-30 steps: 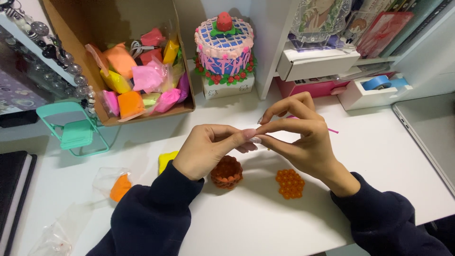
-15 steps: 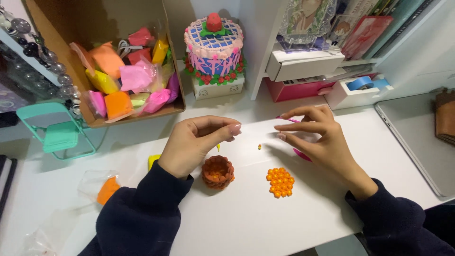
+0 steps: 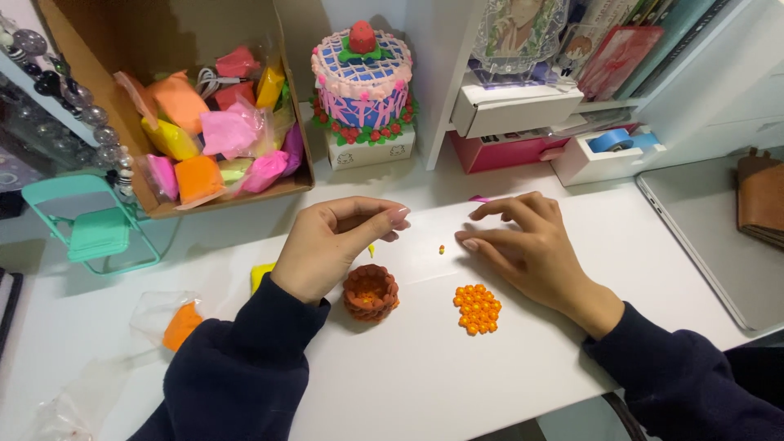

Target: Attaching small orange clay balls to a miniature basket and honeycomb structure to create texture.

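Upper left: cardboard box of coloured clay packets. Upper centre: decorated model cake on a small white box. Left edge: mint toy folding chair. Upper right: blue tape roll; laptop far right.

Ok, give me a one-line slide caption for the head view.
Left hand and right hand rest either side of a tiny orange ball on the white table, near a brown clay basket.

I have one view only, worn on the head, looking steeply down and forward over the white desk at close range (shelves along the top edge).
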